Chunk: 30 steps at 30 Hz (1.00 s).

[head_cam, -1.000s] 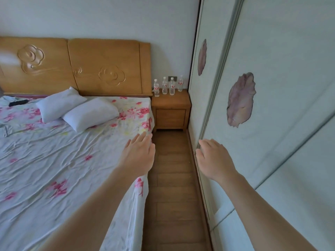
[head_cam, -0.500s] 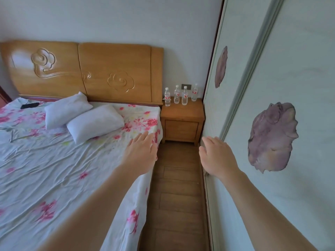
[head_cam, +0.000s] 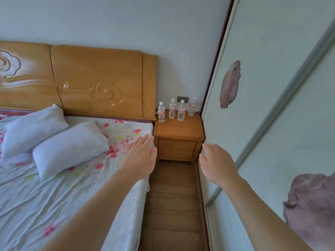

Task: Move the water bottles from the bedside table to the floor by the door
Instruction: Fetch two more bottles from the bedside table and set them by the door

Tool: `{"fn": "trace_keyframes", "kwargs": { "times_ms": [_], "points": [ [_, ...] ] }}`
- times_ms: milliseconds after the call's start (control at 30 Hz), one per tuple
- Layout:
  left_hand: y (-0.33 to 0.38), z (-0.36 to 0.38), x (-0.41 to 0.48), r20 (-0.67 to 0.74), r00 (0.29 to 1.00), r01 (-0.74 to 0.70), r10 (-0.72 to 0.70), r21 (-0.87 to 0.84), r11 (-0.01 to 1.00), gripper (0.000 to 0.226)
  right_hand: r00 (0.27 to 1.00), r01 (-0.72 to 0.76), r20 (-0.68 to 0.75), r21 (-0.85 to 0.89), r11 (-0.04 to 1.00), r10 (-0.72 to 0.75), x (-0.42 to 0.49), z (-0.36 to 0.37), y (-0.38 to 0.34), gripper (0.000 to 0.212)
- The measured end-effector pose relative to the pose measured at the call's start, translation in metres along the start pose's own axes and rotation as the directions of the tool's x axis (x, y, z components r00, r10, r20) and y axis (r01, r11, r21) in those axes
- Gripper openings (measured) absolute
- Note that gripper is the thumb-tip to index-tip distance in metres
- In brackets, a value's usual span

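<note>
four water bottles (head_cam: pixel 172 111) stand upright in a row at the back of the bedside table (head_cam: pixel 178 131), at twelve o'clock on my feed. the left hand (head_cam: pixel 140 159), at seven o'clock of the table, hovers over the bed (head_cam: pixel 54 196) edge. the right hand (head_cam: pixel 217 163), at five o'clock, is near the wardrobe door (head_cam: pixel 262 124). both are flat-fingered, holding nothing.

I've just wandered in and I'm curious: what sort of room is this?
Most likely a bedroom: a bed with a carved wooden headboard, two white pillows, and a bedside table holding four water bottles.
</note>
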<state>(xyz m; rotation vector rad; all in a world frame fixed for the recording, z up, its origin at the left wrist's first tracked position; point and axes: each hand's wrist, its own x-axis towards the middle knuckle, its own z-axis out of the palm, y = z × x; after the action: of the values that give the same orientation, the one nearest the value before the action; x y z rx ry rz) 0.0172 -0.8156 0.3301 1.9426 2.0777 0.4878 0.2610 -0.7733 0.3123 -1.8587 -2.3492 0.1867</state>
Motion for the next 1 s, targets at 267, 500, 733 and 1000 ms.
{"fn": "trace_keyframes", "kwargs": {
  "times_ms": [267, 500, 733, 1000],
  "points": [
    [-0.002, 0.005, 0.149, 0.071, 0.997, -0.018, 0.016, 0.032, 0.999, 0.054, 0.997, -0.072, 0.012, -0.003, 0.997, 0.072, 0.125, -0.003, 0.024, 0.051],
    [0.018, 0.03, 0.267, 0.102, 0.994, 0.029, -0.029, 0.003, 1.0, 0.054, 0.997, -0.074, 0.027, 0.038, 0.997, 0.073, 0.246, 0.005, 0.071, 0.052],
    [0.015, 0.032, 0.356, 0.053, 0.993, 0.102, -0.101, -0.02, 0.995, 0.053, 0.995, -0.04, 0.097, 0.095, 0.995, 0.031, 0.357, 0.014, 0.09, 0.053],
    [-0.018, 0.028, 0.465, 0.019, 0.996, 0.082, -0.082, -0.03, 0.996, 0.05, 0.996, -0.008, 0.09, 0.075, 0.997, 0.002, 0.47, 0.02, 0.076, 0.051]
  ]
}}
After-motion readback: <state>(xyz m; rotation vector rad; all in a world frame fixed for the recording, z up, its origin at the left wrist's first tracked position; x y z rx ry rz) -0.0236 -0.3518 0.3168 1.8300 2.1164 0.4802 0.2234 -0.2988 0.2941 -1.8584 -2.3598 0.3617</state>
